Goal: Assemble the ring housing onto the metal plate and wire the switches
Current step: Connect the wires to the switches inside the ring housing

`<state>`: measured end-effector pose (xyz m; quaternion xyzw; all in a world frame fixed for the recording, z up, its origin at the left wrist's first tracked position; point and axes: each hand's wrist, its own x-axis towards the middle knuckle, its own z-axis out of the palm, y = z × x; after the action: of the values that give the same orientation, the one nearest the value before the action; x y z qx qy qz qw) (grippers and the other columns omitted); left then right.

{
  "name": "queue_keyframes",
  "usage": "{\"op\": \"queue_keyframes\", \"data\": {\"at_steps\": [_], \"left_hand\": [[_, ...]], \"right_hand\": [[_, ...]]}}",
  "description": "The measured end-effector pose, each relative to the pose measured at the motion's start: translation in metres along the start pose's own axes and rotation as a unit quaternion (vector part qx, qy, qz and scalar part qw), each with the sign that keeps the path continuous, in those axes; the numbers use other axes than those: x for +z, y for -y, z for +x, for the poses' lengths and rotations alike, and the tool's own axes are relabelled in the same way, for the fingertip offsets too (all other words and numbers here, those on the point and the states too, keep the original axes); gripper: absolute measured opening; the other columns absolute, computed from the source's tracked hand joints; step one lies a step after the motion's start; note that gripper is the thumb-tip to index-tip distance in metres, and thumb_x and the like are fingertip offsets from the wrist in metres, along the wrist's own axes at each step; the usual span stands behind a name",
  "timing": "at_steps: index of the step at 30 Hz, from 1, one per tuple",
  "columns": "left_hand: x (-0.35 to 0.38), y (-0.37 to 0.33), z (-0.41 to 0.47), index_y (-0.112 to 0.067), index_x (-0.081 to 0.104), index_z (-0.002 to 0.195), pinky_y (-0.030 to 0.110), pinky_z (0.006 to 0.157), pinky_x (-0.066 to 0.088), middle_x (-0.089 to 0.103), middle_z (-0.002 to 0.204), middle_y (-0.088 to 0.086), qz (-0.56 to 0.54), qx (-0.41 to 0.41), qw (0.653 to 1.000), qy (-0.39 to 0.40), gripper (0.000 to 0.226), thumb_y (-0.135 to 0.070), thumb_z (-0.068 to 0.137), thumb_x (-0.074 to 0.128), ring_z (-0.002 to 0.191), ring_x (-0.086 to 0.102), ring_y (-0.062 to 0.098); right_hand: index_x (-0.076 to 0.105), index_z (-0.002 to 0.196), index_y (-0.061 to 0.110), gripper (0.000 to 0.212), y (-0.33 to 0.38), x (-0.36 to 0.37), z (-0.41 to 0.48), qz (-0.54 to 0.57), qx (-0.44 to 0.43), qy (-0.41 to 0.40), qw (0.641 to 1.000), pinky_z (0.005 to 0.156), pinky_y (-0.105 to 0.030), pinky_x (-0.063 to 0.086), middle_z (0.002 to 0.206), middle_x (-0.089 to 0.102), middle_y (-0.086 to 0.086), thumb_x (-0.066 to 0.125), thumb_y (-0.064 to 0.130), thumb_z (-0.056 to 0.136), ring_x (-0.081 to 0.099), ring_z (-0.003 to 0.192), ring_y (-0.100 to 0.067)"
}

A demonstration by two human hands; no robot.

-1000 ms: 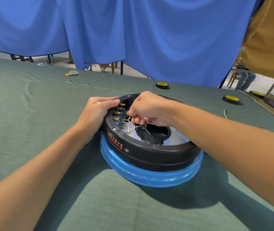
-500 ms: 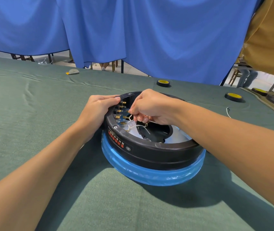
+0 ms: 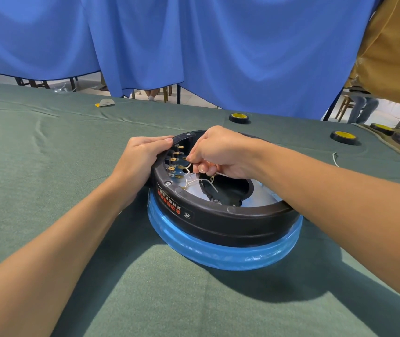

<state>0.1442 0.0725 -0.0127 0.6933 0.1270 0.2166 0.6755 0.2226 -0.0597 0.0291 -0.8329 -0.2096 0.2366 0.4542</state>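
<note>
A black ring housing [image 3: 218, 222] sits on a metal plate wrapped in blue film [image 3: 208, 254] on the green table. Brass switch terminals [image 3: 175, 161] line the inner left wall. My left hand [image 3: 140, 159] grips the housing's left rim, fingers curled over its top edge. Inside the ring my right hand [image 3: 218, 152] pinches a thin white wire [image 3: 189, 166] close to the terminals. More white wire [image 3: 201, 182] loops over the silver plate floor [image 3: 262, 193] and a black central hub [image 3: 230, 188].
Two black tape rolls with yellow cores [image 3: 239, 117] [image 3: 343, 137] lie at the table's far side, a loose white wire [image 3: 335, 158] to the right. A small white object [image 3: 105, 102] sits far left. Blue curtains [image 3: 194, 45] hang behind; a person in tan clothing [image 3: 393, 45] stands at right.
My right hand has lifted slightly and drawn the white wire up toward the terminals. My left hand keeps its hold on the rim.
</note>
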Motion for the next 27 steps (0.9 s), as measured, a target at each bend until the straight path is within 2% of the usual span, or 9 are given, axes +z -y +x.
{"op": "queue_keyframes", "data": {"at_steps": [3, 8, 13, 17, 21, 24, 25, 27], "left_hand": [[0.001, 0.0, -0.001, -0.01, 0.073, 0.102, 0.035, 0.078, 0.05, 0.074, 0.078, 0.002, 0.005, -0.002, 1.0, 0.002, 0.018, -0.016, 0.095, 0.058, 0.076, 0.067, 0.019], [0.001, -0.001, -0.002, -0.014, 0.074, 0.092, 0.038, 0.081, 0.048, 0.073, 0.082, 0.007, 0.009, -0.005, 1.0, 0.003, 0.016, -0.017, 0.095, 0.058, 0.08, 0.065, 0.024], [0.0, 0.002, 0.001, -0.003, 0.07, 0.114, 0.038, 0.084, 0.052, 0.074, 0.087, 0.005, 0.02, -0.003, 1.0, 0.002, 0.027, -0.018, 0.095, 0.058, 0.08, 0.067, 0.02], [0.0, 0.0, -0.001, -0.01, 0.072, 0.105, 0.051, 0.098, 0.048, 0.073, 0.096, 0.013, 0.015, -0.006, 1.0, 0.01, 0.019, -0.016, 0.096, 0.056, 0.088, 0.066, 0.028], [0.0, 0.0, -0.001, -0.012, 0.072, 0.103, 0.045, 0.092, 0.051, 0.074, 0.09, 0.009, 0.013, -0.006, 1.0, 0.009, 0.018, -0.016, 0.096, 0.057, 0.084, 0.067, 0.023], [0.001, -0.001, -0.002, -0.015, 0.073, 0.094, 0.039, 0.083, 0.053, 0.075, 0.084, 0.007, 0.003, -0.008, 1.0, 0.006, 0.017, -0.015, 0.095, 0.056, 0.08, 0.069, 0.022], [0.002, -0.001, -0.002, -0.014, 0.073, 0.092, 0.037, 0.08, 0.055, 0.075, 0.081, 0.006, -0.005, -0.007, 1.0, 0.008, 0.017, -0.014, 0.095, 0.056, 0.076, 0.07, 0.02], [0.002, -0.001, -0.002, -0.014, 0.073, 0.092, 0.033, 0.074, 0.056, 0.076, 0.077, 0.003, -0.012, -0.006, 1.0, 0.007, 0.017, -0.013, 0.095, 0.056, 0.071, 0.07, 0.017]], "right_hand": [[0.061, 0.092, -0.007, 0.011, 0.0, 0.001, 0.0, -0.014, -0.005, -0.001, 1.0, 0.037, -0.017, 0.034, 0.073, 0.057, -0.015, 0.05, -0.006, 0.093, 0.046, 0.048, -0.012], [0.061, 0.088, -0.006, 0.012, 0.002, 0.001, -0.001, -0.022, -0.013, 0.0, 1.0, 0.038, -0.017, 0.033, 0.07, 0.055, -0.014, 0.05, -0.006, 0.092, 0.045, 0.051, -0.013], [0.061, 0.095, -0.009, 0.013, 0.005, 0.007, -0.003, -0.03, -0.017, -0.021, 0.999, 0.037, -0.017, 0.034, 0.07, 0.056, -0.014, 0.048, -0.005, 0.093, 0.046, 0.05, -0.013], [0.062, 0.095, -0.009, 0.017, 0.006, 0.008, -0.002, -0.043, -0.033, -0.025, 0.998, 0.037, -0.017, 0.034, 0.066, 0.056, -0.011, 0.046, -0.007, 0.093, 0.047, 0.046, -0.011], [0.062, 0.091, -0.005, 0.013, 0.006, 0.005, -0.003, -0.05, -0.04, -0.006, 0.998, 0.037, -0.017, 0.033, 0.064, 0.056, -0.008, 0.049, -0.007, 0.092, 0.046, 0.043, -0.009], [0.066, 0.088, 0.002, 0.012, 0.006, 0.004, -0.006, -0.157, -0.074, -0.016, 0.985, 0.039, -0.017, 0.038, 0.066, 0.062, -0.006, 0.057, 0.005, 0.094, 0.05, 0.044, -0.008], [0.068, 0.088, 0.008, 0.011, 0.006, 0.004, -0.008, -0.22, -0.095, -0.034, 0.97, 0.041, -0.016, 0.04, 0.071, 0.065, -0.004, 0.059, 0.011, 0.094, 0.055, 0.05, -0.007], [0.069, 0.088, 0.017, 0.006, 0.006, 0.003, -0.012, -0.299, -0.141, -0.077, 0.941, 0.051, -0.018, 0.045, 0.083, 0.067, 0.0, 0.064, 0.015, 0.091, 0.062, 0.073, -0.011]]}}
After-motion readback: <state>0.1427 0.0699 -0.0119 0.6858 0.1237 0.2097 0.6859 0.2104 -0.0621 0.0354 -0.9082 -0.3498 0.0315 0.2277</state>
